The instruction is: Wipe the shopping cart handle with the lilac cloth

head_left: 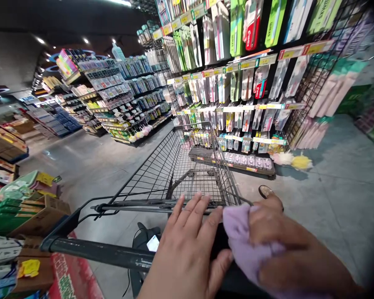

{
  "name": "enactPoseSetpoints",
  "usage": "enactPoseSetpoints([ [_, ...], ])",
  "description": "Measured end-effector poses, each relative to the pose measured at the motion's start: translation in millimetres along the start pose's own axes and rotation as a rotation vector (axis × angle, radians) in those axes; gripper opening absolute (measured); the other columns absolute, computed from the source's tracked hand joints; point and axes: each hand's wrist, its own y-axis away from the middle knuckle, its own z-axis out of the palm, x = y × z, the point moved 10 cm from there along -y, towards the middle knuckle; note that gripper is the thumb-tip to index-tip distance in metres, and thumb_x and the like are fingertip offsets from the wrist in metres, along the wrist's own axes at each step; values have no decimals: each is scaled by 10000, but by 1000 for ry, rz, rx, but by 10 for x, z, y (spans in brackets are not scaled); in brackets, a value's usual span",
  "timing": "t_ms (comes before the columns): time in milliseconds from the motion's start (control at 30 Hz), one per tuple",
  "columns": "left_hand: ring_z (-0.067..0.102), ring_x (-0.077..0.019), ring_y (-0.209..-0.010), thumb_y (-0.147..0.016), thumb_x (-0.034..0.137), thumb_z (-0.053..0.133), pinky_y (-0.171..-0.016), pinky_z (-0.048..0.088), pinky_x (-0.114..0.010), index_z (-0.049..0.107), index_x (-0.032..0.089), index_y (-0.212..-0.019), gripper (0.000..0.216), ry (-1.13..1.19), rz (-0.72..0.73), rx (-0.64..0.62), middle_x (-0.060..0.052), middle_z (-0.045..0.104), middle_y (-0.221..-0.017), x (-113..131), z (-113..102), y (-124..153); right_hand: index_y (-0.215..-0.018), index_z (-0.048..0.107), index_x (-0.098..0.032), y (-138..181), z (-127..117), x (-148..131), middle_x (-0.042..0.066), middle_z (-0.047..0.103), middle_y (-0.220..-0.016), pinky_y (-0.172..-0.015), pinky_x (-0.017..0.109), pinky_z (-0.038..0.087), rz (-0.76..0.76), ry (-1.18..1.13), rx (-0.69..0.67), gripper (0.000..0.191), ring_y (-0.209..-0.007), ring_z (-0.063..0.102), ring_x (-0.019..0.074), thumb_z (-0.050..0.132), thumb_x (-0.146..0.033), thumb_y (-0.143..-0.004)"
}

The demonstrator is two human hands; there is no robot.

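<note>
My left hand (188,247) is held out flat above the shopping cart's handle area, fingers stretched and holding nothing. Just to its right, a light purple cloth (241,236) is bunched in my closed right hand (286,245), which is slightly blurred. The cloth comes close to my left fingertips; I cannot tell whether they touch. A dark cart handle (102,254) runs across below, partly hidden by my left hand. Ahead of both hands stretches the wire shopping cart (152,176), with no goods visible in its basket.
A rack of packaged toothbrush-like items (230,83) stands beyond the cart. Several stocked shelves (112,91) line the left side. Cardboard boxes (34,216) with goods sit at the near left. A shoe (266,191) shows on the grey floor (324,187) at right.
</note>
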Motion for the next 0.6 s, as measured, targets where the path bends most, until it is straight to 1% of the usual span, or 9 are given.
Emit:
enactPoseSetpoints([
  [67, 525, -289, -1265, -892, 495, 531, -1058, 432, -532, 522, 213, -1362, 549, -2, 0, -85, -111, 570, -1368, -40, 89, 3, -780, 647, -253, 30, 63, -7, 33, 619, -870, -806, 357, 509, -45, 7, -63, 149, -834, 618, 197, 554, -343, -853],
  [133, 549, -277, -1243, -893, 515, 527, -1039, 463, -493, 534, 216, -1355, 550, 21, 9, -139, -98, 616, -1313, -54, 151, 9, -857, 664, -228, 27, 18, 165, 63, 619, -919, -792, 379, 512, -1, 30, -2, 168, -863, 614, 216, 545, -347, -847],
  [200, 568, -272, -1222, -889, 518, 534, -1017, 487, -465, 564, 218, -1328, 533, 27, 20, -154, -91, 646, -1271, -56, 181, 7, -927, 671, -200, 14, -72, 383, 94, 611, -977, -762, 379, 519, 85, 53, 114, 197, -897, 608, 230, 534, -310, -837],
  [267, 580, -272, -1208, -881, 530, 542, -997, 503, -449, 581, 217, -1311, 533, 0, 33, -139, -92, 650, -1265, -65, 188, 1, -938, 672, -196, 15, -116, 474, 99, 608, -999, -754, 374, 522, 137, 56, 194, 191, -912, 605, 231, 533, -269, -831],
  [300, 588, -270, -1197, -877, 541, 543, -983, 514, -438, 587, 218, -1305, 538, -17, 48, -127, -90, 652, -1262, -69, 189, 0, -910, 676, -203, 19, -98, 445, 91, 611, -983, -760, 378, 525, 133, 38, 198, 176, -909, 607, 231, 538, -284, -837],
  [400, 613, -260, -1163, -869, 577, 536, -930, 549, -387, 598, 218, -1288, 555, -71, 115, -94, -74, 655, -1259, -86, 189, 7, -741, 673, -263, 72, 10, 203, 40, 616, -842, -768, 367, 536, 57, -22, 143, 181, -829, 619, 212, 567, -356, -854],
  [467, 627, -251, -1143, -864, 604, 528, -896, 566, -353, 601, 217, -1282, 574, -106, 163, -77, -62, 659, -1253, -99, 189, 9, -668, 656, -289, 114, 49, 128, 13, 610, -763, -747, 335, 540, 45, -10, 112, 198, -766, 619, 191, 589, -329, -849],
  [533, 638, -241, -1125, -860, 621, 525, -866, 578, -328, 606, 218, -1273, 583, -145, 203, -58, -55, 674, -1229, -105, 185, -4, -713, 668, -287, 114, 47, 191, 11, 620, -772, -734, 325, 536, 54, 19, 96, 148, -760, 623, 184, 594, -310, -839],
  [600, 656, -234, -1092, -856, 629, 526, -829, 591, -311, 624, 217, -1246, 576, -183, 250, -32, -51, 694, -1190, -86, 180, -25, -818, 683, -252, 74, -28, 371, 38, 639, -871, -748, 334, 529, 96, 69, 136, 139, -819, 632, 193, 559, -309, -841],
])
